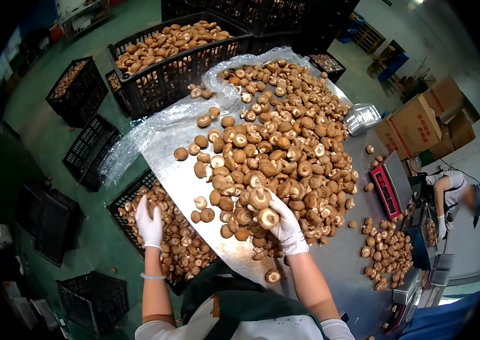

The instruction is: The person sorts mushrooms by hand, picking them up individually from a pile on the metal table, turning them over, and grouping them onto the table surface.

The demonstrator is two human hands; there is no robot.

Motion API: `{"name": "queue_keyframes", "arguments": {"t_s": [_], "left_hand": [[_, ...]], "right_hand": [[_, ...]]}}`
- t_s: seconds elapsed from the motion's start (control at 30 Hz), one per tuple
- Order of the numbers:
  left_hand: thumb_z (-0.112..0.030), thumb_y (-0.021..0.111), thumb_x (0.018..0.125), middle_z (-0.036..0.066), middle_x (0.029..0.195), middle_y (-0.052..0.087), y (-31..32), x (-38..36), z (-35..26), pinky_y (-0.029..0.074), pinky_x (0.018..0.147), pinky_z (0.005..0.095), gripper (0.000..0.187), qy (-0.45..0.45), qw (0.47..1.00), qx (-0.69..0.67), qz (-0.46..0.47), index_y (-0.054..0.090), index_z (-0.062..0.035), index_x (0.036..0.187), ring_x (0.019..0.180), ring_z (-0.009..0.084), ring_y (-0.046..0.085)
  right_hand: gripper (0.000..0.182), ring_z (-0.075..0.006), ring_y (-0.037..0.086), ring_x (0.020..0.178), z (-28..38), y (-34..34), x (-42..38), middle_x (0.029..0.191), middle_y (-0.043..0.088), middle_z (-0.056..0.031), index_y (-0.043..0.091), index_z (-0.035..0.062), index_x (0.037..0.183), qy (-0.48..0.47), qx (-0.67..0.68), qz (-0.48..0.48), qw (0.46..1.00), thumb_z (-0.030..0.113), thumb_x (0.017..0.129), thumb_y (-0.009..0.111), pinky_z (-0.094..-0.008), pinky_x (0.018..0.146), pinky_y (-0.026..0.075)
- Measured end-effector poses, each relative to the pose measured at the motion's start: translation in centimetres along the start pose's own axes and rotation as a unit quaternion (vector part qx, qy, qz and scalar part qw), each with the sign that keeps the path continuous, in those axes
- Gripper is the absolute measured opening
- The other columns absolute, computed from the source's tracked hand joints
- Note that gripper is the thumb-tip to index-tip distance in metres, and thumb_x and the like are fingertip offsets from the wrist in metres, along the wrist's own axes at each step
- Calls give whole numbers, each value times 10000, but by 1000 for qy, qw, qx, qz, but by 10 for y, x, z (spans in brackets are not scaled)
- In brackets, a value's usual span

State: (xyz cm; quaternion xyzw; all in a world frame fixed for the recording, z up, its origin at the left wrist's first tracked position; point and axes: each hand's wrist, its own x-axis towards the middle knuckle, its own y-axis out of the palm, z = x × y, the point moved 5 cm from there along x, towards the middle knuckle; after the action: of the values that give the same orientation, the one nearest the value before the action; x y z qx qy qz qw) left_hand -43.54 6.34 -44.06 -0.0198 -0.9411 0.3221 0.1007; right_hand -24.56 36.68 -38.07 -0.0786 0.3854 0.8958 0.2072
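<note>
My left hand (pixel 149 225), in a white glove, is over the black crate (pixel 116 211) of shiitake mushrooms (pixel 186 246) beside the table. Its fingers and thumb are apart, and I see nothing held between them. At the near side of the big mushroom heap (pixel 302 153), my gloved right hand (pixel 288 228) is closed around shiitake mushrooms (pixel 268 219). One shows its pale underside and another a brown cap; the fingers are partly hidden behind them. Several loose mushrooms lie on the metal table (pixel 175 184) between my hands.
Clear plastic sheeting (pixel 138 144) hangs over the table's far left edge. Behind it stands a large crate (pixel 186 59) full of mushrooms. A red scale (pixel 386 190) and a smaller mushroom pile (pixel 387 252) are at the right. A co-worker (pixel 455 195) stands beyond. More black crates (pixel 94 300) sit on the floor.
</note>
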Motion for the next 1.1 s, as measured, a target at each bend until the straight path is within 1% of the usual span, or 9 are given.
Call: {"name": "queue_keyframes", "arguments": {"t_s": [0.33,0.43,0.5,0.53,0.7,0.83,0.9,1.03,1.1], "left_hand": [[-135,640,791,120,999,610,130,-1,-142,477,798,384,296,288,934,3,212,630,-54,1076,910,325,576],[-82,605,815,127,934,596,131,1,-141,488,757,354,222,266,944,-75,183,628,-56,1035,839,300,596],[-62,578,848,88,921,604,125,-2,-136,490,705,318,173,115,943,-192,246,627,-53,1014,803,204,606],[-92,529,916,46,931,601,120,-8,-135,482,667,233,176,-8,917,-230,327,581,-47,1078,809,80,578],[-86,522,930,44,1038,592,96,-38,-149,485,735,214,252,-131,795,-497,321,466,-29,1168,867,82,577],[21,584,844,139,1176,571,74,-68,-169,454,927,294,330,3,858,-430,282,486,-3,1158,1103,203,560],[14,616,816,168,1232,562,53,-83,-191,422,979,319,329,225,894,-272,276,518,-2,1129,1157,254,543],[-5,653,792,157,1303,532,41,-107,-187,417,994,329,471,163,881,-282,343,511,-23,1241,1192,267,527],[-124,732,750,181,1277,533,35,-116,-187,412,996,374,580,264,898,-198,291,496,-19,1270,1182,320,519]], "right_hand": [[588,-285,413,1286,-9,6,-16,1433,366,-135,247,26,1438,-19,76,21,997,398,995,353,-382,1036,394],[609,-326,407,1285,-7,1,-21,1437,358,-139,236,53,1451,-35,66,9,997,438,991,339,-384,1036,389],[623,-351,417,1272,-9,-4,-23,1433,358,-146,222,73,1458,-37,79,12,996,470,987,311,-408,992,438],[635,-307,426,1270,-6,3,-28,1431,362,-142,225,68,1457,-31,69,22,997,485,985,302,-392,1006,420],[673,-307,451,1252,-16,24,-39,1416,370,-153,193,77,1463,-8,46,47,998,535,975,254,-378,980,450],[691,-249,450,1247,-37,26,-36,1407,379,-127,211,95,1459,-18,27,49,998,554,954,313,-366,911,514],[613,-213,453,1241,-48,19,-32,1390,410,-101,283,87,1437,-46,57,21,997,430,958,451,-345,992,447],[568,-240,520,1163,-51,17,-32,1317,468,-129,312,64,1408,-64,87,-27,994,372,960,478,-401,968,470],[540,-242,507,1179,-47,29,-42,1317,474,-125,313,67,1408,-43,129,-22,990,326,965,478,-407,983,458]]}}
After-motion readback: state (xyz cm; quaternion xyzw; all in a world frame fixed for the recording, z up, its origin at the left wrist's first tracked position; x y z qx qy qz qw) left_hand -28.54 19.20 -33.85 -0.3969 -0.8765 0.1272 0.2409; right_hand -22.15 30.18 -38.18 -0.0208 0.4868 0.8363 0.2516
